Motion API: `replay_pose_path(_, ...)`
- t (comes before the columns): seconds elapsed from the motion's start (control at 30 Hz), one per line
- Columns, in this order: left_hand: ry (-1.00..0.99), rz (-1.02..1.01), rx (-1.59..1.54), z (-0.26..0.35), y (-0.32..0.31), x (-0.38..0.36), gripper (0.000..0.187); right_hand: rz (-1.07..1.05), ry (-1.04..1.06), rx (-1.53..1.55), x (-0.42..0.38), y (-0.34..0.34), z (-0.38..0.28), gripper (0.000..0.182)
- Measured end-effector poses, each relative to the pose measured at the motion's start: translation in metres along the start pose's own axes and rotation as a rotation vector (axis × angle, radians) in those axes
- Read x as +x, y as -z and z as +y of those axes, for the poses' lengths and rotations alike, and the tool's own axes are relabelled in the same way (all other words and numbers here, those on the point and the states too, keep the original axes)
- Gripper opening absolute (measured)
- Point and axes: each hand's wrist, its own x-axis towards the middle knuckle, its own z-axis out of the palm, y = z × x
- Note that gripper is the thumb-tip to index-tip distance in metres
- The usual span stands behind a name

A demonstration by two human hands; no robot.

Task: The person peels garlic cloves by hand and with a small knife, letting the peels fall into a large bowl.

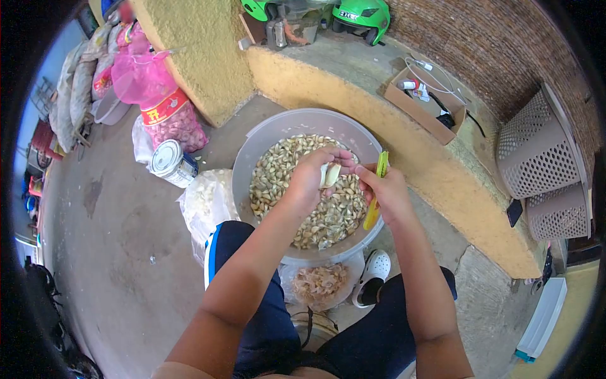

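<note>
Over the grey basin [252, 148] of garlic, our left hand [310, 179] pinches a garlic clove [330, 174] in closed fingers, while our right hand [386, 192] grips a yellow-green knife [377, 199] just beside it.

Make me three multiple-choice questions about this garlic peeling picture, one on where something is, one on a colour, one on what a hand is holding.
1. Where does the tin can stand?
A. on the floor left of the big bowl
B. inside the bowl
C. on the yellow ledge

2. What colour is the handle of the small knife?
A. red
B. yellow-green
C. black

3. What does the left hand hold?
A. nothing
B. a garlic clove
C. a plastic bag

Answers:
1 A, the can sits on the concrete beside a white bag, clear of the bowl.
2 B, the handle gripped by the right hand shows yellow and green.
3 B, the fingers pinch a pale clove above the bowl of garlic.
</note>
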Motion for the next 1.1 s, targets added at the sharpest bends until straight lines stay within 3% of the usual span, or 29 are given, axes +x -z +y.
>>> replay_pose_path(0.23, -0.031, 0.059, -0.052, -0.004, 0.001, 0.006, 0.031, 0.089, 0.000, -0.072, 0.003, -0.003, 0.001, 0.020)
replay_pose_path(0.33, -0.021, 0.096, -0.082, -0.005, 0.005, 0.012, 0.031, 0.145, 0.182, -0.320, 0.000, -0.009, -0.001, 0.024)
replay_pose_path(0.43, -0.013, 0.079, 0.061, -0.005, 0.003, 0.011, 0.034, -0.010, 0.092, -0.169, -0.005, -0.016, 0.002, 0.024)
replay_pose_path(0.57, -0.008, 0.096, 0.255, -0.009, -0.011, 0.005, 0.035, -0.025, 0.024, -0.009, -0.003, -0.018, 0.005, 0.022)
replay_pose_path(0.63, 0.003, 0.085, 0.175, -0.010, -0.013, 0.004, 0.033, -0.008, 0.011, 0.014, 0.000, -0.017, 0.007, 0.020)
replay_pose_path(0.87, 0.092, 0.126, 0.003, -0.008, 0.001, 0.011, 0.024, 0.146, 0.192, 0.178, 0.002, -0.014, 0.005, 0.020)
replay_pose_path(1.1, -0.096, -0.010, 0.250, -0.006, -0.005, 0.005, 0.024, 0.226, 0.336, -0.025, -0.001, -0.013, 0.000, 0.018)
